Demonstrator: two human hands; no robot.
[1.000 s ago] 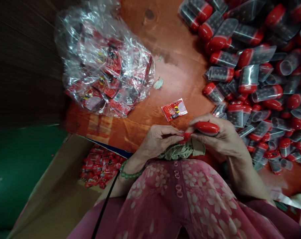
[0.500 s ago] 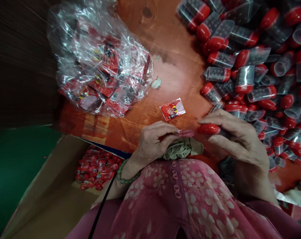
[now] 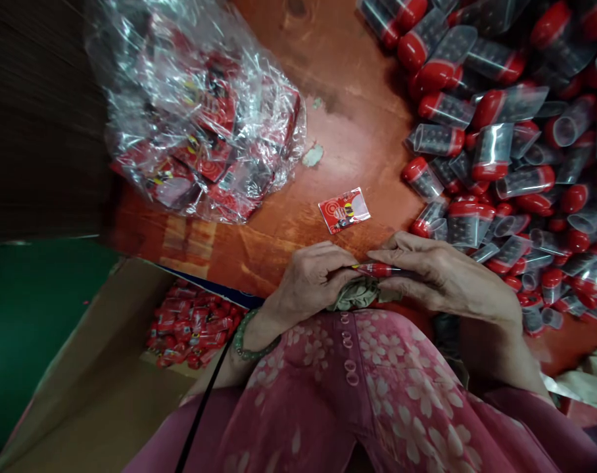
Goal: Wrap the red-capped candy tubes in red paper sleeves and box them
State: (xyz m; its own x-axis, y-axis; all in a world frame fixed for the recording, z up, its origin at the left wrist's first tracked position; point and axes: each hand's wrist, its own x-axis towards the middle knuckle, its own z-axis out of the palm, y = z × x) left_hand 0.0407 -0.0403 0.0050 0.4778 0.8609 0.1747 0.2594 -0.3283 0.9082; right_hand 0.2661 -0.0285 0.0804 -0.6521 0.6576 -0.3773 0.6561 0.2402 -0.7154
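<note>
Tube [image 3: 401, 271] and red wrapper [image 3: 375, 269] now meet between the hands, where a moment ago they were apart; the pieces seem to be joining. Left hand [image 3: 318, 272] pinches the wrapper nearly closed; right hand [image 3: 439, 274] grips the tube, partly open. Clear bag [image 3: 118, 72] holds printed wrappers [image 3: 217, 108]; cardboard box [image 3: 91, 374] holds red packets [image 3: 194, 325].

Glossy orange-brown tabletop [image 3: 338, 141], dim light, soft glare on it. Dark-brown streaked surface [image 3: 37, 125] left of tabletop; flat green surface [image 3: 42, 322] lower left of it.
</note>
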